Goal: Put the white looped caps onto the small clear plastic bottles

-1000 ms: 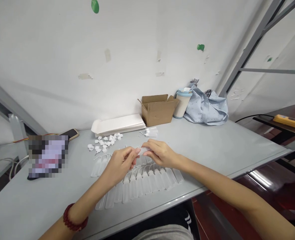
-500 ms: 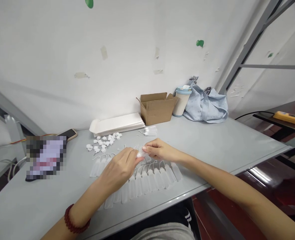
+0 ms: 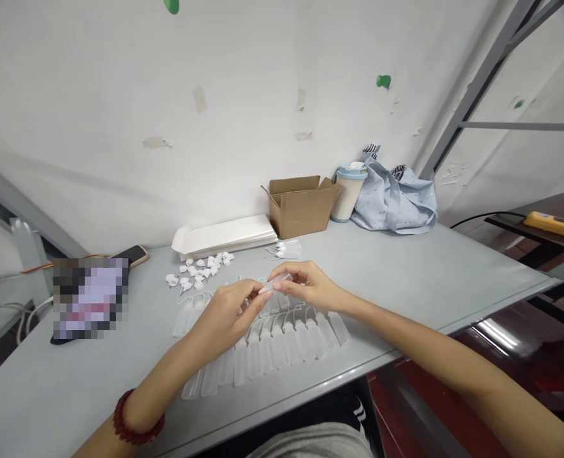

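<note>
Above the table, a small translucent plastic bottle (image 3: 280,280) is held tilted between both hands. My left hand (image 3: 229,312) pinches its lower left end, where the cap end appears to be, though the fingers partly hide it. My right hand (image 3: 309,283) grips the body with thumb and fingers. Below the hands lies a row of similar flat bottles (image 3: 272,348) with white caps and thin white loops. More bottles (image 3: 186,317) lie to the left, partly behind my left hand. Loose white caps (image 3: 198,272) are scattered farther back.
At the wall stand a stack of white flat boxes (image 3: 225,235), an open cardboard box (image 3: 303,213), a lidded cup (image 3: 347,197) and a light blue bag (image 3: 396,200). A few bottles (image 3: 289,249) lie before the cardboard box. A phone (image 3: 137,255) and a blurred-out item (image 3: 93,299) are at left.
The bottle has turned in the hands, so more of its body shows. My left hand's fingers have shifted left and loosened slightly. My right hand stays around the bottle.
</note>
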A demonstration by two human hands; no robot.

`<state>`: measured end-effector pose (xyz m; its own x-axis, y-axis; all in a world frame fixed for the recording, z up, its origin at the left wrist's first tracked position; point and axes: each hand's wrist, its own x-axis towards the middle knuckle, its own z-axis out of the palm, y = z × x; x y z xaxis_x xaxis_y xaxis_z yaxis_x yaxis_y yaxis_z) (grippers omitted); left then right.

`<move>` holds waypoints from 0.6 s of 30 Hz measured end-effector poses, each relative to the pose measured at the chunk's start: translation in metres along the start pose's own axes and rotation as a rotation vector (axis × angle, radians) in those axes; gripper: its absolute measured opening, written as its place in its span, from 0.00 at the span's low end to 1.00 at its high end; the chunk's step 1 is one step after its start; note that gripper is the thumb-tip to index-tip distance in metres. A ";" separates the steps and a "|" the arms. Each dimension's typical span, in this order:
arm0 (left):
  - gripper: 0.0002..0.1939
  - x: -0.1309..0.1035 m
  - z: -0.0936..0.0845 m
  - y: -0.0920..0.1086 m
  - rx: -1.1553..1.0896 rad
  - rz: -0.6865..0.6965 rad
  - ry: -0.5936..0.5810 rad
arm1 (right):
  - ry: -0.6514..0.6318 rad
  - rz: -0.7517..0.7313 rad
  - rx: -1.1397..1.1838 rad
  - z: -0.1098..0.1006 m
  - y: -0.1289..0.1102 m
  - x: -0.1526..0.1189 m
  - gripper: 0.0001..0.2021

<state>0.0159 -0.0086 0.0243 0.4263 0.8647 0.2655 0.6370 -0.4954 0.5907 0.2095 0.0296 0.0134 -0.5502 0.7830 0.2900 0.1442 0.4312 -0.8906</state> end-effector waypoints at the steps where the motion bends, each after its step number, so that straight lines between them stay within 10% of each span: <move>1: 0.15 0.000 0.000 0.001 -0.012 -0.002 0.004 | 0.012 -0.021 -0.021 0.000 0.000 0.000 0.10; 18: 0.12 -0.001 -0.001 0.002 0.008 -0.014 -0.024 | 0.025 -0.141 -0.200 0.000 0.004 0.001 0.10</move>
<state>0.0164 -0.0108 0.0259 0.4327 0.8692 0.2393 0.6476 -0.4843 0.5883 0.2096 0.0325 0.0101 -0.5563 0.7187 0.4172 0.2293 0.6152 -0.7543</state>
